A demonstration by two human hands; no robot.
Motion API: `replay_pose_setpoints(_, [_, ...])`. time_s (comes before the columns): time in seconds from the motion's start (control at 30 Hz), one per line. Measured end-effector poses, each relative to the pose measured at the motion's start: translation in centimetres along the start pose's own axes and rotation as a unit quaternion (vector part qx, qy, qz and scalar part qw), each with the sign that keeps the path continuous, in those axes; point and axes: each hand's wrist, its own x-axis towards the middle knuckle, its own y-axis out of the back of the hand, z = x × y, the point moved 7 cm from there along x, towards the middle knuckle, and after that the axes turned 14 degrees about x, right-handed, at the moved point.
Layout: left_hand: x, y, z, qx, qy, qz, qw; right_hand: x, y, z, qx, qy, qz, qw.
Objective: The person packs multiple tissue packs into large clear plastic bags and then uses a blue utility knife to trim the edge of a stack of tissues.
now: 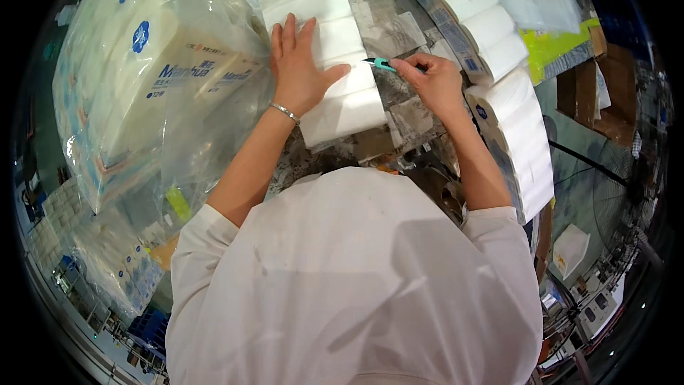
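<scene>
A long white row of tissue rolls or packs [335, 36] lies side by side in front of me; whether a thin film covers it I cannot tell. My left hand [299, 68] rests flat on its left side, fingers apart and thumb stretched to the right. At the row's right edge my right hand [434, 82] pinches a teal utility knife [382, 64]. Its dark blade points left and meets the edge of the white row, or lies just above it. Part of the knife's handle is hidden in my fingers.
A big clear bag of tissue packs [135, 85] bulges at the left. More white wrapped rows [516, 142] stand to the right, on the worn, taped work surface [388, 25]. Beyond them are a yellow-green sheet [552, 53] and an open cardboard box [605, 89].
</scene>
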Motion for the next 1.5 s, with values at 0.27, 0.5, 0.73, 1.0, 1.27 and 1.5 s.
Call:
replay_pose_setpoints(0.27, [0.0,0.2,0.3,-0.001,-0.002,0.000,1.000,-0.6,0.4,-3.1,-0.150,0.120,0.026,0.981])
replay_pose_setpoints(0.5, [-0.1,0.0,0.1,0.003,-0.002,0.002,1.000,0.5,-1.2,0.2,0.034,-0.011,-0.055,0.998])
replay_pose_setpoints(0.73, [-0.1,0.0,0.0,-0.001,-0.008,0.003,1.000,-0.5,-3.5,3.3,0.332,-0.128,-0.086,0.931])
replay_pose_setpoints(1.0, [0.1,0.0,0.0,0.001,0.002,-0.008,1.000,-1.0,0.7,-2.3,-0.103,0.051,0.035,0.993])
replay_pose_setpoints(1.27, [0.0,0.0,0.1,0.002,0.000,-0.003,1.000,-1.1,0.3,-4.1,-0.185,0.139,0.044,0.972])
replay_pose_setpoints(1.5, [0.0,0.1,0.1,0.000,0.005,-0.013,1.000,-0.2,-2.2,1.8,0.201,-0.102,-0.048,0.973])
